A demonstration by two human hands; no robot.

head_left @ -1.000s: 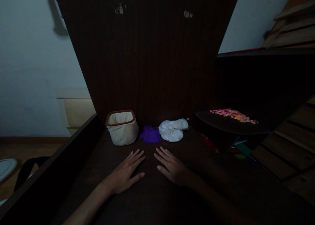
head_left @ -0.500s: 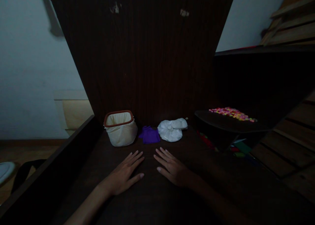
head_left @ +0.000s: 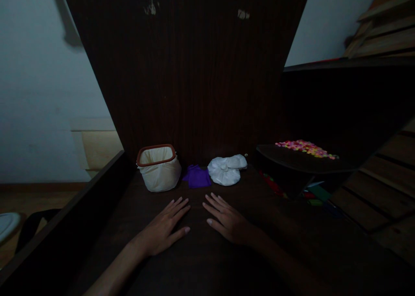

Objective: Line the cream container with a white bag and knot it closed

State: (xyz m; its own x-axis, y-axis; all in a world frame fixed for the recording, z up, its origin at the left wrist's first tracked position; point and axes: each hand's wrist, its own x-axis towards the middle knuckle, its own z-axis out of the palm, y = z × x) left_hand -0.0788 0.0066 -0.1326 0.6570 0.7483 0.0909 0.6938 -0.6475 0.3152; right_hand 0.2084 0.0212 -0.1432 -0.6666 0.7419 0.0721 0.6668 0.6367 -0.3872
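Observation:
My left hand (head_left: 167,227) lies flat on the dark wooden desk (head_left: 194,270), fingers spread and holding nothing. Beside it, my right hand (head_left: 227,220) also rests palm down with its fingers apart. Beyond the left hand stands a small bin (head_left: 160,173) with a brown rim and a pale liner draped over it. A folded purple cloth (head_left: 199,177) lies between that bin and a bundled white plastic bag (head_left: 224,170), which sits just past my right fingertips. Neither hand touches these things.
At the right, a dark corner shelf (head_left: 301,164) carries a heap of small pink and yellow pieces (head_left: 306,148). Red and green items (head_left: 316,195) lie beneath it. A raised board (head_left: 65,218) edges the desk on the left, and a tall dark panel (head_left: 201,80) closes the back.

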